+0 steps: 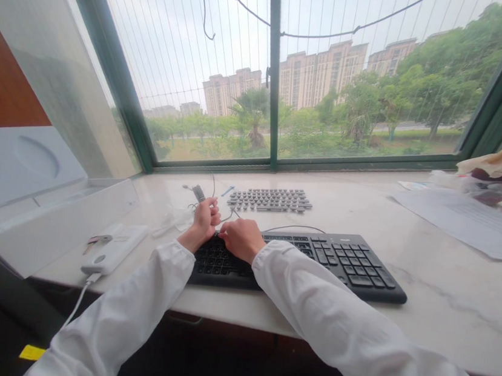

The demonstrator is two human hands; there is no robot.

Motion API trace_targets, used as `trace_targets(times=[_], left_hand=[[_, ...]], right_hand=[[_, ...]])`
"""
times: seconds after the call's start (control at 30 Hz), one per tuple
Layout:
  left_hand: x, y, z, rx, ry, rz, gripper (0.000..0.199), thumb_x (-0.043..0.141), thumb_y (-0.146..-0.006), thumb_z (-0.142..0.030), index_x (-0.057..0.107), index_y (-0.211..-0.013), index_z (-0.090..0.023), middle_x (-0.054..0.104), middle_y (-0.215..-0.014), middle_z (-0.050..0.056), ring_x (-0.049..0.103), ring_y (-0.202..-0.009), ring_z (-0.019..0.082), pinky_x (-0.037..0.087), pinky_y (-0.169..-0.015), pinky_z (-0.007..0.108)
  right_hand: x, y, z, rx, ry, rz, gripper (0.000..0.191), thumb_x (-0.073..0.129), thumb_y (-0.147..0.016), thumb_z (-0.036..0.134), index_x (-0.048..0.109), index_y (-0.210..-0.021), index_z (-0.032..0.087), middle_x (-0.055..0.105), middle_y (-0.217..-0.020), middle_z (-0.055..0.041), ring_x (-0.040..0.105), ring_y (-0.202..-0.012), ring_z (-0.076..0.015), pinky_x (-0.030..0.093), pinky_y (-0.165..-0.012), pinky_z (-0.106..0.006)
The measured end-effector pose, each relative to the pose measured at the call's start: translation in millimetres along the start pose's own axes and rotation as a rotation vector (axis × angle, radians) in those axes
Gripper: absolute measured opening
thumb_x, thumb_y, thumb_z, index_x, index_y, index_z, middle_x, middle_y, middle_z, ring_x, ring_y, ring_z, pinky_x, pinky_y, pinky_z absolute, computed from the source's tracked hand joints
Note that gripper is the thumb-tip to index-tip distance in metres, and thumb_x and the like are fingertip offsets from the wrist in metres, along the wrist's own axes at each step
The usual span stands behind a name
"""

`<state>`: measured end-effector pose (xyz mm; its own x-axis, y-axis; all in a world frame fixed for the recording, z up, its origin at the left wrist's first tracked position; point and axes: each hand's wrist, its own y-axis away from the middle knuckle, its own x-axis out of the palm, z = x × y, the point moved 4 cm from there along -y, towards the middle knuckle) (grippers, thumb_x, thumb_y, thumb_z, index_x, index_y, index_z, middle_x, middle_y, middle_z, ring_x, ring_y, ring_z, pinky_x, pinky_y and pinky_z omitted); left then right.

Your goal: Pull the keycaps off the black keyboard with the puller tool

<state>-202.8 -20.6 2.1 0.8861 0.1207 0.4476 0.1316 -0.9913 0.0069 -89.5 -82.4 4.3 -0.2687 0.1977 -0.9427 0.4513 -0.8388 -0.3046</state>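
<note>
A black keyboard (360, 268) lies along the front of the marble-look sill; its right side has its keys, while the left part shows bare key positions. My left hand (205, 219) is closed around a small dark grey object (198, 193) that sticks out above the fist, over the keyboard's upper left edge. My right hand (241, 238) is closed, its fingertips at the keyboard's upper left part beside my left hand; what they pinch is too small to make out. Behind the keyboard, loose keycaps (270, 199) lie in rows.
An open white box (65, 214) stands at the left, near a white power bank (113, 250) with a key (97, 241) on it and a cable plugged in. Crumpled clear plastic (176, 220) lies behind it. Paper sheets (470, 222) and a bag (494, 166) are at the right.
</note>
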Motion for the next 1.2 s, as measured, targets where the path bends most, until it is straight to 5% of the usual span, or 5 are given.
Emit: trace_targets(times=[0.37, 0.87, 1.2], left_hand=[[-8.1, -3, -1, -0.140, -0.033, -0.040, 0.026, 0.054, -0.071, -0.020, 0.029, -0.061, -0.021, 0.016, -0.042, -0.011, 0.012, -0.029, 0.003, 0.005, -0.032, 0.019], [3.9, 18, 1, 0.141, -0.015, -0.135, 0.028, 0.057, -0.069, -0.022, 0.030, -0.059, -0.020, 0.020, -0.045, -0.011, 0.014, -0.030, 0.003, 0.008, -0.032, 0.020], [-2.4, 7, 2, 0.024, 0.073, -0.103, 0.026, 0.053, -0.069, -0.018, 0.028, -0.060, -0.020, 0.019, -0.042, -0.011, 0.014, -0.029, 0.003, 0.007, -0.032, 0.019]], right_hand=[[0, -1, -1, 0.022, -0.023, 0.005, 0.031, 0.047, -0.090, 0.039, 0.072, -0.100, 0.026, 0.071, -0.095, -0.0088, 0.065, -0.090, -0.0221, 0.043, -0.076, -0.031], [-3, 1, 1, 0.006, 0.018, 0.016, 0.032, 0.045, -0.090, 0.038, 0.071, -0.101, 0.024, 0.071, -0.094, -0.0102, 0.065, -0.089, -0.0225, 0.044, -0.074, -0.030], [-1, 1, 0, -0.006, 0.004, -0.012, 0.034, 0.043, -0.090, 0.039, 0.072, -0.099, 0.021, 0.071, -0.092, -0.0116, 0.066, -0.087, -0.0238, 0.044, -0.073, -0.031]])
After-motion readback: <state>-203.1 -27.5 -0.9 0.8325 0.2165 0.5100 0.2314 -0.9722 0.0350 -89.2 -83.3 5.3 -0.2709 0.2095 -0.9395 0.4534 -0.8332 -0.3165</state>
